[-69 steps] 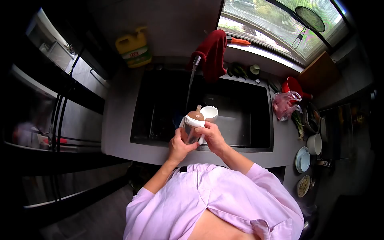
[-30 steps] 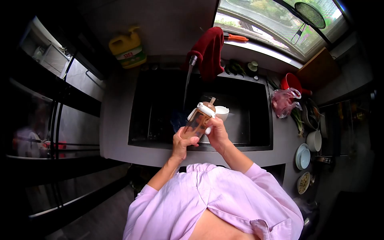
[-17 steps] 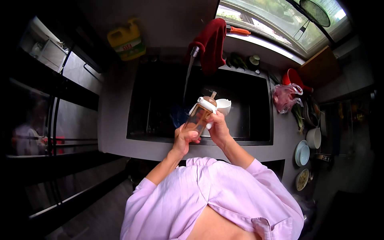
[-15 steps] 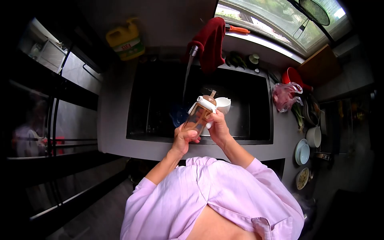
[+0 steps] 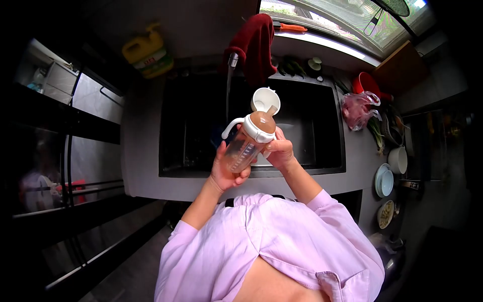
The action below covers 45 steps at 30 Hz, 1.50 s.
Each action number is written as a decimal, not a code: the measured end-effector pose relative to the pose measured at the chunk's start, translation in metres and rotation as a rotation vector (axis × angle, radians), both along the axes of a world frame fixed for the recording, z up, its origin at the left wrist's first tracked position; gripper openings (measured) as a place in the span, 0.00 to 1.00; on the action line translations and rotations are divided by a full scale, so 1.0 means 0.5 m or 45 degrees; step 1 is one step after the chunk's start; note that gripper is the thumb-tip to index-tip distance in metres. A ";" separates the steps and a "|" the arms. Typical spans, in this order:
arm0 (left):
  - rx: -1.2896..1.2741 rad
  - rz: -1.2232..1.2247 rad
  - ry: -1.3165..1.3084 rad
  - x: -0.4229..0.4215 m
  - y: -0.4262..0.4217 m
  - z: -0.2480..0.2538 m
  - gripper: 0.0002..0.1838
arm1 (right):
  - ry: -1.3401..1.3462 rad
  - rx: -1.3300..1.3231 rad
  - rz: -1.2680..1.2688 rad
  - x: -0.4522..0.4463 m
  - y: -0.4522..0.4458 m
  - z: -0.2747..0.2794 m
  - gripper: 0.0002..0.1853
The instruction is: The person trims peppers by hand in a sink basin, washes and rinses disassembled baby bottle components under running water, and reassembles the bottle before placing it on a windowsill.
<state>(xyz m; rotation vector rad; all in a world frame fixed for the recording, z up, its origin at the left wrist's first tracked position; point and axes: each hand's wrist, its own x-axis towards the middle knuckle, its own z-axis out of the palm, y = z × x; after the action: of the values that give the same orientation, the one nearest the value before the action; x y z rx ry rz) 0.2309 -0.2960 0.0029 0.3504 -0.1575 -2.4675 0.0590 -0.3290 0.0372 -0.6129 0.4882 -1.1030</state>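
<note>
A clear bottle [image 5: 242, 151] with measuring marks, a white collar and handles, and a brownish spouted top is tilted over the front of the black sink [image 5: 312, 126]. My left hand [image 5: 227, 173] is wrapped round its lower body. At the collar's right side, my right hand [image 5: 279, 149] grips the bottle, its fingers partly hidden behind it. A white flip cap [image 5: 265, 99] stands open beyond the spout. Water runs from the faucet [image 5: 233, 60] behind the bottle. Something blue [image 5: 217, 137] lies in the sink, partly hidden by the bottle and my left hand.
A dark red cloth [image 5: 255, 48] hangs over the faucet. At the back left stands a yellow jug [image 5: 148, 54]. Along the right counter are a red pot [image 5: 366, 84], a pink plastic bag [image 5: 358, 111], a white bowl [image 5: 397, 160], light blue dishes [image 5: 385, 182] and a food plate [image 5: 386, 214].
The bottle has been turned in my hands, so its measuring marks and the open cap now show more fully. Its top has risen slightly. Both hands still hold it, and the view has shifted.
</note>
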 end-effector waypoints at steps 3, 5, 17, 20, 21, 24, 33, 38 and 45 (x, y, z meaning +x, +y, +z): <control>-0.057 0.207 -0.320 -0.006 -0.008 0.002 0.41 | 0.167 -0.059 -0.084 -0.010 0.000 -0.021 0.40; -0.216 0.596 -0.506 -0.016 -0.001 -0.026 0.38 | 0.195 0.012 -0.296 -0.007 0.003 -0.028 0.35; -0.109 0.006 -0.126 0.023 -0.021 -0.054 0.38 | 0.102 -0.009 -0.414 0.002 0.001 -0.025 0.31; -0.608 0.442 -0.998 -0.009 -0.011 -0.043 0.38 | 0.187 -0.018 -0.498 0.004 0.004 -0.043 0.29; -1.103 0.765 -1.448 -0.025 -0.006 -0.038 0.38 | 0.190 0.022 -0.557 0.016 0.009 -0.044 0.29; -1.174 0.632 -1.649 -0.034 0.001 -0.033 0.38 | 0.187 0.076 -0.590 0.014 0.010 -0.052 0.30; -0.238 0.047 -0.317 0.005 0.003 -0.035 0.32 | -0.026 0.094 -0.570 -0.035 -0.026 -0.015 0.26; -0.483 0.256 -0.804 0.039 -0.009 -0.075 0.36 | -0.027 0.149 -0.789 -0.090 -0.045 -0.031 0.22; -0.621 0.367 -1.202 0.057 -0.142 -0.178 0.37 | 0.137 0.312 -0.932 -0.154 -0.023 -0.078 0.24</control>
<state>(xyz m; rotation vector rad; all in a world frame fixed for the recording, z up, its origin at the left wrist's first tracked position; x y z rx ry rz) 0.2594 -0.3670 -0.0863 1.1844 -0.9905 -1.7236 -0.0179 -0.3403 -0.0015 -0.2714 0.9709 -1.6691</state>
